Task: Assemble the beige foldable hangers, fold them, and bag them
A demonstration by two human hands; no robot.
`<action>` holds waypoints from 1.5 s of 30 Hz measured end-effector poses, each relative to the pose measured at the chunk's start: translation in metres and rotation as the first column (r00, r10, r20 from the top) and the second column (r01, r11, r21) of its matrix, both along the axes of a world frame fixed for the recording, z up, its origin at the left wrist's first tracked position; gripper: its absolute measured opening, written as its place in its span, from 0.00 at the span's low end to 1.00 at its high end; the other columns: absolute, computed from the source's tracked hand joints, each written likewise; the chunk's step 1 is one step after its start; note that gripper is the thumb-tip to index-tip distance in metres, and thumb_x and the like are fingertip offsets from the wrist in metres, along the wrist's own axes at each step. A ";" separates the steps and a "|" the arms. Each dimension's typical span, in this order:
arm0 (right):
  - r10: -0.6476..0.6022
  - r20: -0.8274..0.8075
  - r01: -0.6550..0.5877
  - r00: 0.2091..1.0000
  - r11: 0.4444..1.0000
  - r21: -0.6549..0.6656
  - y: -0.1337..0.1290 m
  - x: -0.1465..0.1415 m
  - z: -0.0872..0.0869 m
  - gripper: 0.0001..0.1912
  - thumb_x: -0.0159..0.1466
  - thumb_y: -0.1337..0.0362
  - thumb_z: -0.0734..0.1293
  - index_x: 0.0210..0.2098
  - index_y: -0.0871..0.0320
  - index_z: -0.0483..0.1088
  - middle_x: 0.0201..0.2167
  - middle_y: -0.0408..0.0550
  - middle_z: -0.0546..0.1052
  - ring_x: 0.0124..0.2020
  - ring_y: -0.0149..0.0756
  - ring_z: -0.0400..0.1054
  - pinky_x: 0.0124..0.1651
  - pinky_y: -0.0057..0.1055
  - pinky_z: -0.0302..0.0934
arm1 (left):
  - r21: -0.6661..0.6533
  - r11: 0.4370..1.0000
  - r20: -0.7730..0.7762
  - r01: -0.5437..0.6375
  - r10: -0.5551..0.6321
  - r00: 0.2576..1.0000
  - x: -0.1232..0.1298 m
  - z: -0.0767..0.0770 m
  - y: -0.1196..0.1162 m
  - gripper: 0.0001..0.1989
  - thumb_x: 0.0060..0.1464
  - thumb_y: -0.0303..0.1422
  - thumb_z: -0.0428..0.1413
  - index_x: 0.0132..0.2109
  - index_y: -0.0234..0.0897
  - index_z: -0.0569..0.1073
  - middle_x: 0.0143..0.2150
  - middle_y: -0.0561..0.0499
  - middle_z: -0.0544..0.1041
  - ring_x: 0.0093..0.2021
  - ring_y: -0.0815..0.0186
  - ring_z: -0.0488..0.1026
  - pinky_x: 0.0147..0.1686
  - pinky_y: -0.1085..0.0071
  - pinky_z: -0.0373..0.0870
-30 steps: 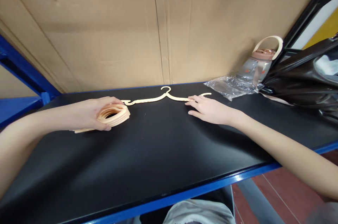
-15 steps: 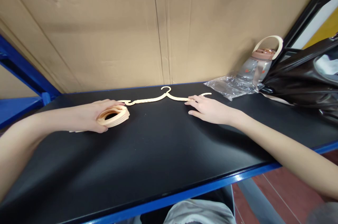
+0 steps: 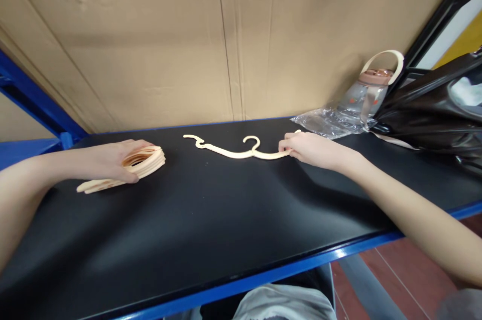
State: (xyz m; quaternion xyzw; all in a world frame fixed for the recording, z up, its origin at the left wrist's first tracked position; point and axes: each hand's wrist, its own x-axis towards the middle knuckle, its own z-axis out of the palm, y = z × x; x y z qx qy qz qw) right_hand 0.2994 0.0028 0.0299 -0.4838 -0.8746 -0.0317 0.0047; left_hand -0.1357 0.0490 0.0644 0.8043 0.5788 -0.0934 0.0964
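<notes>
A stack of cream clothes hangers (image 3: 152, 162) is gripped in my left hand (image 3: 109, 159) on the left of the black tabletop. The hooks of the stack lie together and form a thick curved bundle; my palm covers much of the rest. One single cream hanger (image 3: 231, 153) lies across the middle, its hook pointing toward the cardboard. My right hand (image 3: 311, 148) pinches this hanger near its right end, and the fingers hide part of that end. Its notched left end is in plain sight, apart from the stack.
Brown cardboard (image 3: 169, 48) stands along the back of the black tabletop (image 3: 211, 229). At the back right are a clear water bottle (image 3: 363, 99) with a looped handle, a crumpled plastic bag (image 3: 320, 121) and a dark glossy bag (image 3: 425, 109). A blue frame post (image 3: 33, 94) rises at left.
My left hand and the hanger stack have shifted left. The single hanger has turned and slid right, its left end now clear of the stack. My right hand has moved slightly right and closed on it.
</notes>
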 end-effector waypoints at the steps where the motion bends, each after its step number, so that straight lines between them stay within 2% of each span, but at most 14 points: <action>1: 0.054 -0.041 -0.055 0.998 0.998 -0.026 0.001 0.000 0.000 0.13 0.63 0.75 0.59 0.33 0.58 0.73 0.33 0.49 0.73 0.35 0.38 0.70 0.38 0.31 0.59 | 0.008 1.000 0.023 -0.016 0.015 1.000 -0.002 0.000 0.001 0.38 0.40 0.39 0.53 0.61 0.32 0.62 0.57 0.47 0.71 0.57 0.52 0.67 0.57 0.62 0.62; 6: 0.234 -0.234 -0.268 0.944 0.956 -0.122 -0.003 -0.008 0.001 0.14 0.56 0.81 0.59 0.28 0.60 0.72 0.31 0.46 0.73 0.33 0.32 0.67 0.39 0.28 0.57 | 0.006 0.998 0.176 -0.055 0.053 0.983 -0.001 -0.003 0.002 0.38 0.46 0.42 0.55 0.62 0.29 0.59 0.61 0.44 0.68 0.59 0.52 0.65 0.60 0.61 0.57; 11: 0.237 -0.257 -0.283 0.937 0.945 -0.161 -0.012 -0.020 0.004 0.14 0.56 0.81 0.60 0.31 0.60 0.72 0.35 0.46 0.73 0.35 0.31 0.68 0.40 0.28 0.58 | 0.007 1.000 0.292 -0.010 0.008 0.956 0.020 -0.007 -0.002 0.35 0.49 0.40 0.55 0.63 0.36 0.58 0.60 0.47 0.69 0.59 0.55 0.65 0.60 0.58 0.56; 15: 0.240 -0.272 -0.292 0.932 0.940 -0.174 -0.019 -0.027 0.004 0.11 0.62 0.74 0.61 0.39 0.57 0.74 0.40 0.46 0.74 0.41 0.34 0.69 0.44 0.30 0.59 | -0.048 0.993 0.313 0.109 -0.089 0.946 0.038 -0.006 -0.012 0.33 0.50 0.38 0.56 0.62 0.40 0.58 0.61 0.49 0.68 0.58 0.58 0.65 0.59 0.60 0.58; 19: 0.271 -0.339 -0.349 0.901 0.917 -0.193 -0.026 -0.035 0.002 0.07 0.64 0.63 0.66 0.40 0.56 0.74 0.40 0.45 0.74 0.42 0.34 0.69 0.46 0.30 0.60 | -0.050 0.990 0.285 0.133 -0.113 0.952 0.044 -0.004 -0.014 0.34 0.52 0.39 0.56 0.64 0.41 0.56 0.63 0.48 0.66 0.57 0.58 0.66 0.57 0.63 0.61; 21: 0.296 -0.386 -0.401 0.874 0.887 -0.228 -0.028 -0.037 0.002 0.07 0.63 0.61 0.68 0.39 0.57 0.75 0.39 0.44 0.75 0.43 0.33 0.69 0.46 0.30 0.59 | 0.010 0.992 0.269 0.126 -0.124 0.955 0.041 -0.006 -0.010 0.38 0.50 0.42 0.58 0.65 0.40 0.55 0.63 0.47 0.66 0.58 0.56 0.66 0.57 0.61 0.60; 24: 0.334 -0.464 -0.500 0.820 0.814 -0.297 -0.029 -0.038 0.003 0.08 0.60 0.61 0.71 0.37 0.58 0.76 0.37 0.44 0.75 0.42 0.32 0.69 0.47 0.29 0.59 | 0.181 0.974 0.176 0.136 -0.168 0.970 0.034 -0.010 -0.001 0.40 0.48 0.46 0.60 0.65 0.39 0.57 0.61 0.43 0.66 0.57 0.52 0.65 0.57 0.56 0.59; 28: 0.336 -0.567 -0.604 0.753 0.695 -0.391 -0.029 -0.037 0.005 0.09 0.60 0.60 0.71 0.35 0.60 0.77 0.35 0.45 0.76 0.41 0.30 0.69 0.47 0.28 0.60 | 0.365 0.900 0.012 0.237 -0.259 0.966 0.026 -0.017 0.010 0.35 0.52 0.48 0.58 0.62 0.35 0.62 0.55 0.40 0.70 0.54 0.50 0.66 0.54 0.54 0.60; 32: 0.313 -0.595 -0.626 0.741 0.643 -0.441 -0.028 -0.036 0.006 0.12 0.60 0.57 0.70 0.34 0.61 0.76 0.35 0.46 0.77 0.41 0.31 0.69 0.47 0.29 0.60 | 0.488 0.828 -0.062 0.277 -0.284 0.957 0.025 -0.019 0.012 0.34 0.57 0.52 0.51 0.60 0.31 0.63 0.57 0.37 0.68 0.56 0.47 0.64 0.54 0.52 0.59; 35: 0.309 -0.574 -0.602 0.758 0.669 -0.436 -0.029 -0.036 0.005 0.14 0.60 0.56 0.70 0.40 0.60 0.75 0.37 0.46 0.77 0.43 0.33 0.69 0.47 0.29 0.60 | 0.540 0.793 -0.030 0.282 -0.317 0.948 0.036 -0.019 0.003 0.34 0.59 0.55 0.47 0.60 0.32 0.63 0.57 0.38 0.67 0.55 0.50 0.64 0.55 0.54 0.59; 37: 0.286 -0.550 -0.558 0.785 0.713 -0.425 -0.028 -0.036 0.004 0.17 0.60 0.55 0.70 0.45 0.59 0.73 0.38 0.46 0.77 0.43 0.33 0.69 0.45 0.28 0.60 | 0.521 0.810 0.043 0.269 -0.339 0.940 0.050 -0.020 -0.009 0.31 0.61 0.54 0.44 0.57 0.33 0.66 0.53 0.41 0.70 0.52 0.54 0.67 0.54 0.58 0.62; 39: 0.248 -0.518 -0.494 0.819 0.763 -0.416 -0.028 -0.036 0.003 0.18 0.61 0.55 0.69 0.46 0.59 0.72 0.36 0.46 0.76 0.40 0.33 0.69 0.41 0.27 0.60 | 0.485 0.834 0.113 0.265 -0.360 0.926 0.068 -0.024 -0.023 0.30 0.61 0.55 0.43 0.58 0.37 0.66 0.55 0.44 0.69 0.54 0.55 0.67 0.54 0.60 0.63; 42: 0.183 -0.414 -0.337 0.892 0.878 -0.339 -0.026 -0.036 0.003 0.17 0.63 0.53 0.67 0.45 0.59 0.73 0.34 0.45 0.76 0.35 0.33 0.69 0.37 0.27 0.58 | 0.337 0.853 0.100 0.399 -0.454 0.885 0.090 -0.036 -0.041 0.29 0.62 0.54 0.42 0.63 0.47 0.63 0.62 0.47 0.66 0.61 0.54 0.63 0.59 0.58 0.60; 45: 0.084 -0.309 -0.158 0.947 0.962 -0.223 -0.025 -0.033 0.005 0.19 0.63 0.49 0.66 0.43 0.57 0.72 0.35 0.45 0.76 0.35 0.35 0.69 0.37 0.29 0.57 | 0.290 0.857 0.080 0.427 -0.466 0.881 0.096 -0.045 -0.048 0.30 0.61 0.55 0.43 0.64 0.49 0.63 0.66 0.47 0.62 0.65 0.51 0.59 0.62 0.54 0.57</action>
